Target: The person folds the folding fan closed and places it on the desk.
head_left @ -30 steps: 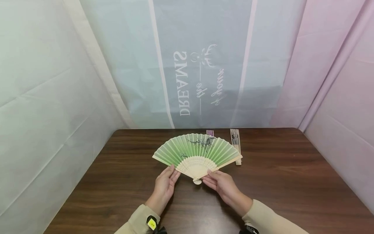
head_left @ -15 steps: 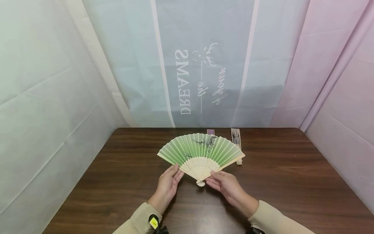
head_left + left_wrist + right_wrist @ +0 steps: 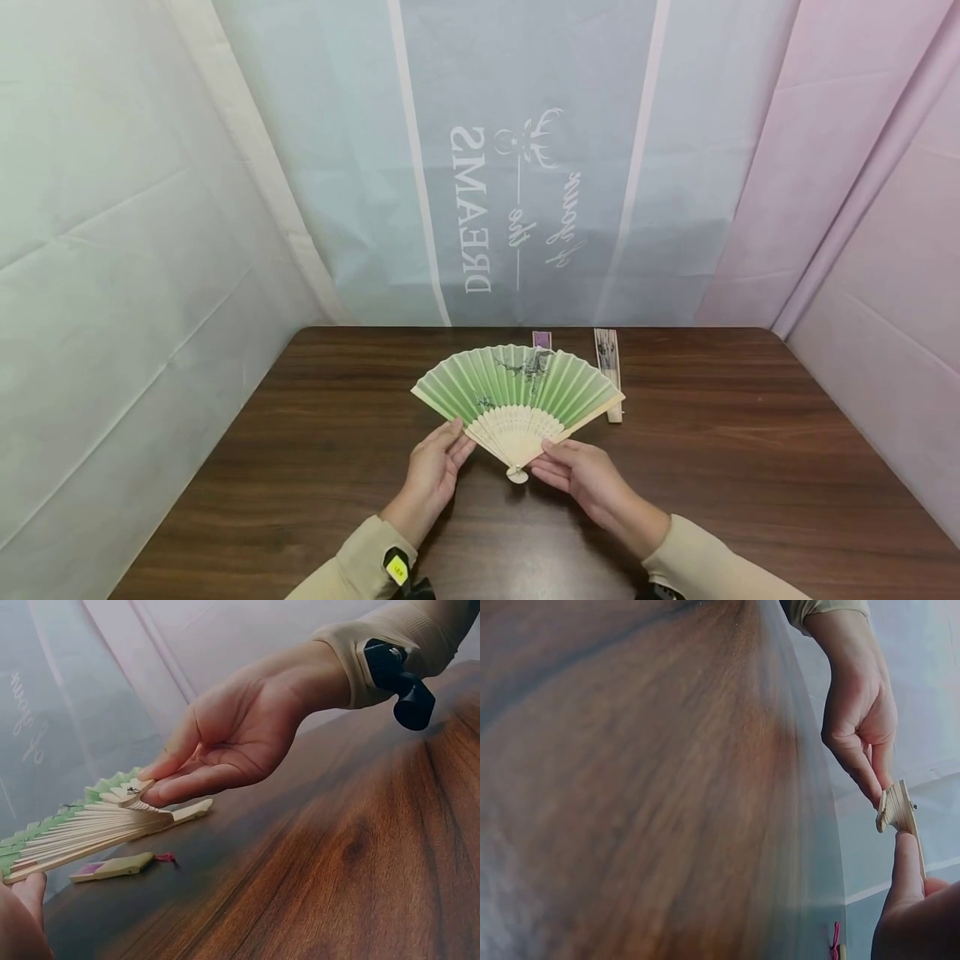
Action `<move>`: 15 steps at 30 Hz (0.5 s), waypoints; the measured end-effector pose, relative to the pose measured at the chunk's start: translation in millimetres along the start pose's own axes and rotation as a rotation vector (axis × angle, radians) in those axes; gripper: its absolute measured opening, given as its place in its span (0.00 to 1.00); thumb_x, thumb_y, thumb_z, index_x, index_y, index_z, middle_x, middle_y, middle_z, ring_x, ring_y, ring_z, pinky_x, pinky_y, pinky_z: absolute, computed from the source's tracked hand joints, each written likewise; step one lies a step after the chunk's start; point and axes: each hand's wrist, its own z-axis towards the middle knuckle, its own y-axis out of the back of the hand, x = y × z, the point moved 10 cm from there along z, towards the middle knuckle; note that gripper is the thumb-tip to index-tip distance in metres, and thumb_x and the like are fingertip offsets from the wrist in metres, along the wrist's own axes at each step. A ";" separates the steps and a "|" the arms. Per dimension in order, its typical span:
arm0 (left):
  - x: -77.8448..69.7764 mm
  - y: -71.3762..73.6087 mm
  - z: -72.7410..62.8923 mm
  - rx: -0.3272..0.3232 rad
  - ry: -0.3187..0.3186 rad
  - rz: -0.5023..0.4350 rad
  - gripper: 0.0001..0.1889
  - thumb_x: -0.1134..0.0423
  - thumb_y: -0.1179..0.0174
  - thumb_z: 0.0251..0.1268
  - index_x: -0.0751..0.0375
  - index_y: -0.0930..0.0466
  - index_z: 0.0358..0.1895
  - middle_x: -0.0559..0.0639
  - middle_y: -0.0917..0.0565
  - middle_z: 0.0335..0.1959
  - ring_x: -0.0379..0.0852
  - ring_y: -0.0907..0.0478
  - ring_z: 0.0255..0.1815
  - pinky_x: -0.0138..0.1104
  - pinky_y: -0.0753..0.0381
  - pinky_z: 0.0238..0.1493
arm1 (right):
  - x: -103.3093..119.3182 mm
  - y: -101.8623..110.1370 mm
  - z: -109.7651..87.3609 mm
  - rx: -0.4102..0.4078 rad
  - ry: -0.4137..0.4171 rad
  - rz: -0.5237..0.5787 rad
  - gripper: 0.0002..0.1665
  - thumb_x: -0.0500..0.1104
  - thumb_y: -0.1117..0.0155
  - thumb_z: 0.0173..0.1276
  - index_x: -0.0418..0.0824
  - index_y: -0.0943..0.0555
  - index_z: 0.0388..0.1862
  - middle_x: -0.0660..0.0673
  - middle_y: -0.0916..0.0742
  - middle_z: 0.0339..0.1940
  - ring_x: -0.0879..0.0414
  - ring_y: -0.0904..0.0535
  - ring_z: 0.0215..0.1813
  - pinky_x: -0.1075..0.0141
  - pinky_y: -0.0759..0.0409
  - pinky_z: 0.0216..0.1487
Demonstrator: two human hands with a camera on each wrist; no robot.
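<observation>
A green folding fan [image 3: 517, 379], spread wide, is held above the table with its dark branch print facing up. My left hand [image 3: 435, 471] pinches the pale outer rib on the left side, thumb on top. On the other side, my right hand [image 3: 592, 483] grips the right outer rib close to the pivot. In the left wrist view, the right thumb and fingers of my right hand [image 3: 240, 727] close on the ribs by the pivot. The right wrist view shows the fan's pale ribs [image 3: 897, 810] edge-on, between my left hand [image 3: 859, 712] and my right hand [image 3: 922, 915].
Behind the fan, a folded fan [image 3: 609, 375] with dark markings lies on the brown wooden table [image 3: 750, 467]. A purple folded fan [image 3: 542, 339] is mostly hidden; its pink cord [image 3: 165, 858] shows in the left wrist view. Fabric backdrops [image 3: 360, 208] surround the table.
Both hands and the fan have shifted slightly right and down in the head view. The fan's spread looks a little narrower, its left edge having come inward. Both grips look the same.
</observation>
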 end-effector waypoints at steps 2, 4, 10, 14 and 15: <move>1.1 0.1 0.2 0.002 0.001 0.002 0.25 0.70 0.51 0.77 0.84 0.43 0.69 0.48 0.13 0.37 0.38 0.15 0.43 0.29 0.14 0.52 | -0.5 0.4 -0.2 0.008 0.000 -0.007 0.07 0.36 0.47 0.77 0.32 0.25 0.47 0.44 0.10 0.39 0.58 0.12 0.44 0.64 0.13 0.55; 1.9 -0.4 0.6 0.008 0.001 0.006 0.25 0.70 0.50 0.76 0.84 0.43 0.69 0.49 0.13 0.37 0.38 0.15 0.43 0.30 0.14 0.52 | -1.1 1.2 -0.5 0.013 -0.002 -0.010 0.06 0.36 0.47 0.77 0.33 0.24 0.45 0.44 0.10 0.38 0.58 0.12 0.43 0.64 0.13 0.55; 2.6 -3.4 2.2 0.035 -0.003 0.028 0.26 0.69 0.49 0.76 0.84 0.42 0.69 0.52 0.13 0.42 0.39 0.15 0.45 0.30 0.14 0.53 | -0.5 1.7 -1.7 0.029 -0.006 -0.022 0.05 0.36 0.47 0.77 0.35 0.24 0.42 0.46 0.10 0.35 0.58 0.12 0.43 0.65 0.13 0.54; 2.6 -5.5 2.6 0.043 -0.003 0.036 0.26 0.69 0.48 0.76 0.83 0.41 0.69 0.54 0.12 0.45 0.40 0.15 0.45 0.31 0.14 0.53 | -0.5 2.4 -1.5 0.034 -0.009 -0.024 0.05 0.36 0.47 0.77 0.35 0.23 0.43 0.46 0.10 0.35 0.58 0.12 0.43 0.65 0.13 0.54; 2.9 -5.9 2.7 0.043 -0.002 0.035 0.26 0.69 0.48 0.76 0.83 0.41 0.69 0.54 0.12 0.44 0.40 0.15 0.45 0.31 0.14 0.53 | -0.7 2.6 -1.4 0.034 -0.009 -0.024 0.05 0.36 0.47 0.77 0.35 0.23 0.43 0.46 0.10 0.35 0.58 0.12 0.43 0.65 0.13 0.54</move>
